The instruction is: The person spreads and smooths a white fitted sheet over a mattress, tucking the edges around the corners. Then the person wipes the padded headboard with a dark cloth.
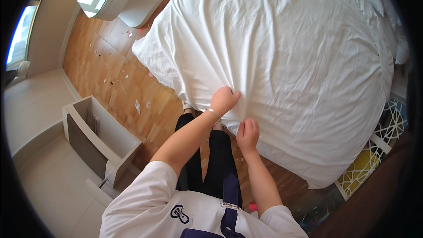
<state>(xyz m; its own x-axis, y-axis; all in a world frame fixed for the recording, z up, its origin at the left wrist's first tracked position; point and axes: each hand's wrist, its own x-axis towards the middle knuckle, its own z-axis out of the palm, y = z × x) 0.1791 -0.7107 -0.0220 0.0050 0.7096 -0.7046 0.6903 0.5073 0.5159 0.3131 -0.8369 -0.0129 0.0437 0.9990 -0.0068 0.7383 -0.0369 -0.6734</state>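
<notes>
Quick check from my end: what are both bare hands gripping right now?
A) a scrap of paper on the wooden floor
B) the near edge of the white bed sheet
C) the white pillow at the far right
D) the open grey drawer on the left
B: the left hand and right hand both pinch bunched folds at the near edge of the white bed sheet.

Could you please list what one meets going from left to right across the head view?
Open grey wooden drawer box → left hand → right hand → yellow-and-white lattice panel.
</notes>
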